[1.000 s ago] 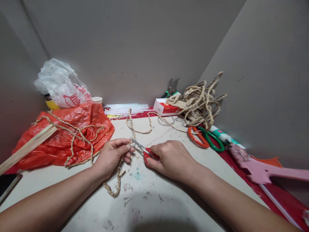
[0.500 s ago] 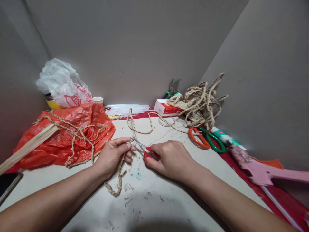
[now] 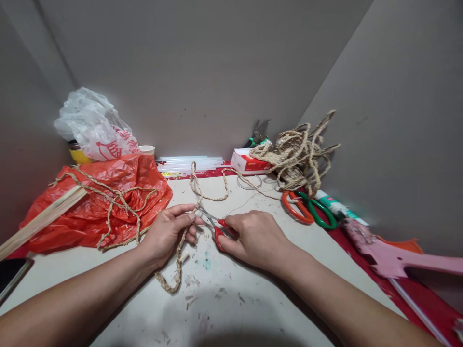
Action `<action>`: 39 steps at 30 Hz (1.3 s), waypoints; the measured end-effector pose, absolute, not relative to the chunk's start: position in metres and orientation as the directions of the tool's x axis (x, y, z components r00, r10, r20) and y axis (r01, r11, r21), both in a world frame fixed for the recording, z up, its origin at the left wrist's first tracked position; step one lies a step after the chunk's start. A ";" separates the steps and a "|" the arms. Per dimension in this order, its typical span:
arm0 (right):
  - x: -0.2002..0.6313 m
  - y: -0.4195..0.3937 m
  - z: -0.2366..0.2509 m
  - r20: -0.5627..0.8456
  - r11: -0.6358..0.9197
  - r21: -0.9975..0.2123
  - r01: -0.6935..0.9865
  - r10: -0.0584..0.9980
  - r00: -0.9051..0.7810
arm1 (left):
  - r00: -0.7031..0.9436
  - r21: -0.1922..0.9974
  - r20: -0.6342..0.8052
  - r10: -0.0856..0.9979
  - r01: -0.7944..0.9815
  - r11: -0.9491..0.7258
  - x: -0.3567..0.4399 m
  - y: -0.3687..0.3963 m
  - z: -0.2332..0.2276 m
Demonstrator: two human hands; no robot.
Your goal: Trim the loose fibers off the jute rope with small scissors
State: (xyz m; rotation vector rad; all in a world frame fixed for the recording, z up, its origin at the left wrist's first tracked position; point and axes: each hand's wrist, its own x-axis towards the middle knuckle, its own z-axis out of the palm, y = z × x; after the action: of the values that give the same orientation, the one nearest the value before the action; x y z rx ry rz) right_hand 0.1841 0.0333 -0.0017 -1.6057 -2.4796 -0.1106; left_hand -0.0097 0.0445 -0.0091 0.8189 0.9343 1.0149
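Observation:
My left hand (image 3: 169, 232) pinches a braided jute rope (image 3: 179, 262) on the pale table (image 3: 224, 308). The rope runs from under my palm in a loop toward me and away toward the back of the table. My right hand (image 3: 255, 237) grips small red-handled scissors (image 3: 216, 226). Their metal blades point left and sit at the rope right by my left thumb and fingertips. Whether the blades are closed on the rope I cannot tell.
A red plastic bag (image 3: 97, 202) with rope and a wooden stick (image 3: 39, 220) lies left. A white bag (image 3: 94, 126) stands behind it. At the back right are a rope tangle (image 3: 300, 152), a small box (image 3: 249, 163), large orange-green scissors (image 3: 307, 207) and a pink tool (image 3: 394, 258).
The rope stretch beyond my left hand has pulled straighter and the scissor blades have edged closer to my left fingertips. Both hands have stayed in place.

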 end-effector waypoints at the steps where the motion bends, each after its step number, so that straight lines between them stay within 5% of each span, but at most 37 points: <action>1: 0.184 0.033 -0.001 0.187 0.415 -0.032 0.909 0.896 -0.403 | 0.238 0.892 -0.247 0.939 -0.324 0.316 -0.010 0.045 -0.009; 27: 0.185 0.035 0.000 0.172 0.398 -0.066 0.915 0.908 -0.383 | 0.282 0.891 -0.233 0.931 -0.321 0.320 -0.013 0.045 -0.011; 30: 0.185 0.035 -0.005 0.215 0.384 -0.220 0.897 0.916 -0.339 | 0.288 0.893 -0.230 0.930 -0.317 0.319 -0.013 0.045 -0.011; 32: 0.183 0.036 -0.008 0.206 0.342 -0.450 0.825 0.939 -0.277 | 0.290 0.899 -0.224 0.931 -0.308 0.312 -0.012 0.044 -0.010; 36: 0.176 0.037 -0.011 0.030 0.116 -0.922 0.370 0.973 -0.229 | 0.414 0.908 -0.192 0.890 -0.268 0.321 -0.010 0.039 -0.009; 39: 0.173 0.037 -0.012 -0.059 -0.047 -0.998 0.049 0.962 -0.268 | 0.499 0.931 -0.165 0.850 -0.205 0.301 -0.007 0.034 -0.009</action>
State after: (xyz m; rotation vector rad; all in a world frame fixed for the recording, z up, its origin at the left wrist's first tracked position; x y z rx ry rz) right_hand 0.1726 0.0368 -0.0123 -1.1393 -1.4146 1.4294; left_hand -0.0070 0.0338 -0.0089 1.0297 0.7610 0.7972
